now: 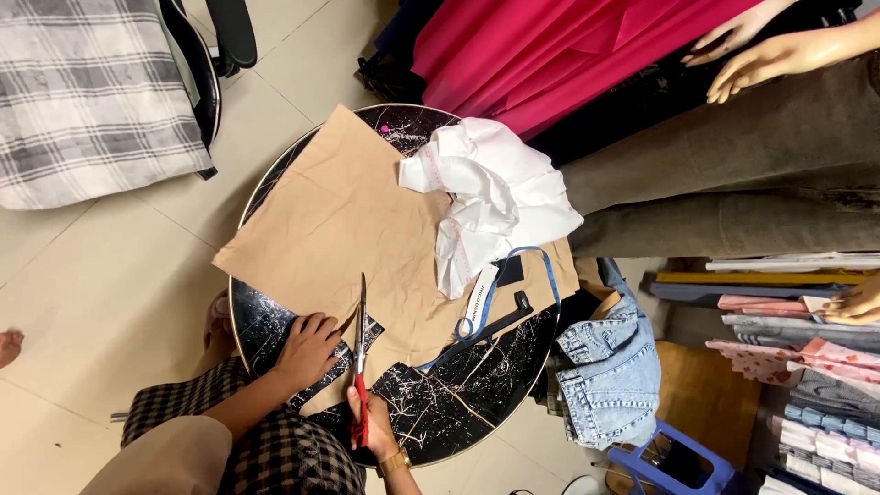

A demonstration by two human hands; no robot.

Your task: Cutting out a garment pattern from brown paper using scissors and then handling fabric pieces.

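Cutting into the tan fabric (pixel 339 220) with red-handled scissors (pixel 361 367), blades pointing away from the body and standing inside a slit at the near edge of the cloth. Right hand (pixel 371 423) with its grip closed around the red handles, a gold watch (pixel 394 461) on the wrist. Left hand (pixel 307 348) lying flat, fingers spread, pressing down a narrow strip of the same fabric just left of the blades, holding nothing. Fabric spread over most of the round black marbled desk (pixel 458 403), its near edge hanging close to both hands. Beyond it, on the far right part of the desk, a crumpled white cloth (pixel 495 202), touching the tan fabric. Near that, a blue measuring tape (pixel 541 275) curling over the right side of the desk, beside a white tag (pixel 480 302) and a small black tool (pixel 500 323). Off the desk to the right, folded blue jeans (pixel 610 367) above a purple stool (pixel 678 463). Far side, pink cloth (pixel 550 46) and mannequin hands (pixel 761 55).
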